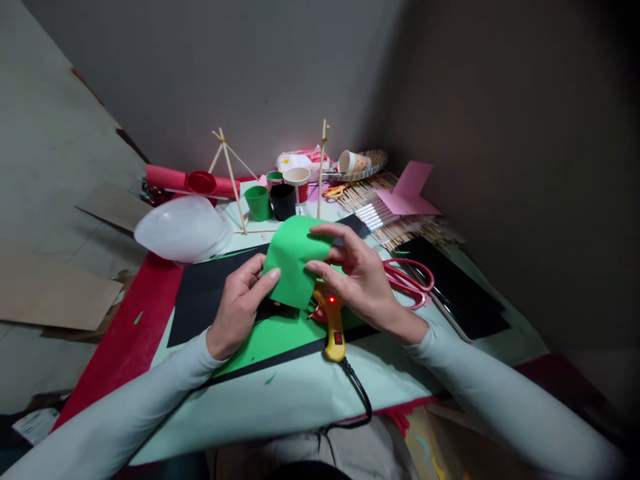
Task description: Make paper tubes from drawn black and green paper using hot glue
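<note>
A curved piece of green paper (295, 257) is held up in front of me, above the table. My left hand (243, 297) pinches its lower left edge between thumb and fingers. On the other side, my right hand (357, 273) grips the right edge, its thumb in front and index finger along the top. Just below the paper lies a yellow hot glue gun (335, 333) with a red light glowing, partly hidden by the paper and my right hand. Beneath them a larger green sheet (270, 343) rests on black paper (200, 300).
Red-handled scissors (410, 283) lie right, beside a black phone-like slab (455, 287). Behind stand a green cup (258, 203), a black cup (283, 202) and stick frames (230, 177). A translucent bowl (180, 227) sits left. The glue gun's cord (363, 393) hangs over the front edge.
</note>
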Demonstrator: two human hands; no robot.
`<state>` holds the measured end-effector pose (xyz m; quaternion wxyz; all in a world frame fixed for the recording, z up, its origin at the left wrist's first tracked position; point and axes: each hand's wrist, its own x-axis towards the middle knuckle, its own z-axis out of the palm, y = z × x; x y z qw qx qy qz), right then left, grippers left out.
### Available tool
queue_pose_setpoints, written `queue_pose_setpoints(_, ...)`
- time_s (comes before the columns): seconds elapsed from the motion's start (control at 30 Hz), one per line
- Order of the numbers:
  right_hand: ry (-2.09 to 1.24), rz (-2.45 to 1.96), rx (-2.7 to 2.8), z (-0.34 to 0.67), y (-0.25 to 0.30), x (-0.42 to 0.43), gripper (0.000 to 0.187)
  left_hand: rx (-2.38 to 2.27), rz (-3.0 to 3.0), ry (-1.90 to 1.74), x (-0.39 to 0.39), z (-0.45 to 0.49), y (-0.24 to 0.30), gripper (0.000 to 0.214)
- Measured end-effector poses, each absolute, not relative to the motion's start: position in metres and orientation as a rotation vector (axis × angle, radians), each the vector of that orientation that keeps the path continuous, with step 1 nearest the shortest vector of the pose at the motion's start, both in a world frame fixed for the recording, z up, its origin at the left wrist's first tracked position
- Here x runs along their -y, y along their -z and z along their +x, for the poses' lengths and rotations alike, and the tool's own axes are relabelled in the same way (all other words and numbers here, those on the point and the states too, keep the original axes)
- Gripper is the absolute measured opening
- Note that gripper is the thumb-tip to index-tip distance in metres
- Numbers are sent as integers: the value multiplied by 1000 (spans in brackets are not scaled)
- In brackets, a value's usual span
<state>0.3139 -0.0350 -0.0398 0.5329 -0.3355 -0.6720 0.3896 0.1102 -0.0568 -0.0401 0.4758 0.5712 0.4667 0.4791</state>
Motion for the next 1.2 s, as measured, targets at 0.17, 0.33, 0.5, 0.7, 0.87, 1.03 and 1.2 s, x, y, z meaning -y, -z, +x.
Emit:
queue_pose_setpoints(0.17, -700, -757, 1737, 315, 41, 34, 37, -1188, 1425, -1190, 55, 107, 42, 16)
queue_pose_setpoints(0.33, -624, -713, 1845, 315, 44, 36, 38, -1203, 1450, -1181, 59, 104, 40, 9)
queue_pose_setpoints(0.5, -614, -707, 1857, 315, 42, 38, 39, -1219, 1433, -1156, 63, 103, 38, 12)
queue_pose_setpoints(0.7, -683, -813, 1855, 314, 40, 41, 38, -1258, 1387, -1112, 63, 106, 37, 15)
queue_pose_setpoints(0.87, -678, -820, 1759, 318, 38, 36, 33, -1250, 1296, -1117, 58, 103, 39, 5)
queue_pose_setpoints(1.03, -980, -804, 1475, 323, 30, 27, 40, -1184, 1188, -1167, 50, 97, 40, 9)
queue_pose_setpoints(1.2, -1123, -788, 1400, 322, 25, 25, 43, -1079, 1149, -1194, 47, 96, 38, 24)
